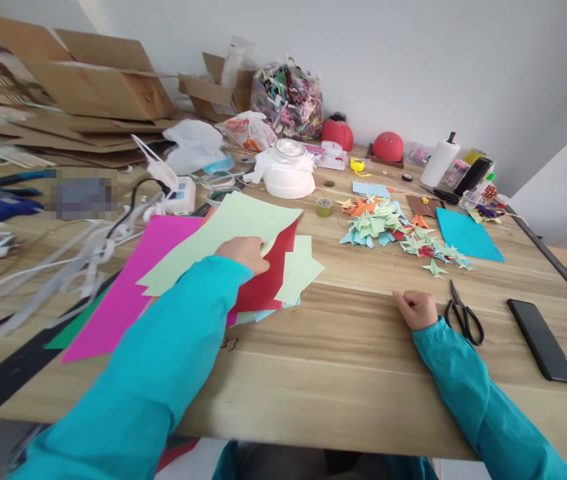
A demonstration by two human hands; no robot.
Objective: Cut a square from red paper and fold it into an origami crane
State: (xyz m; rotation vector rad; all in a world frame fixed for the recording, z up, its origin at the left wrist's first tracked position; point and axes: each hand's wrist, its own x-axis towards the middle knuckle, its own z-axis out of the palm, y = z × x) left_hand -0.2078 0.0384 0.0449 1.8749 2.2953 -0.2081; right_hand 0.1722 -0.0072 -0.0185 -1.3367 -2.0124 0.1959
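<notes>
My left hand (244,254) pinches the edge of a pale green paper sheet (223,237) and lifts it off a stack of coloured sheets, with a red sheet (273,277) under it and a large magenta sheet (128,287) below. My right hand (416,308) rests on the wooden table (343,360) in a loose fist with nothing showing in it, just left of black scissors (464,313). Both arms wear teal sleeves.
A pile of small folded paper cranes (393,230) lies beyond, beside a blue sheet (466,235). A black phone (543,340) lies at the right. A white jar (288,175), cardboard boxes (93,80), bags and white cords (53,260) crowd the back and left.
</notes>
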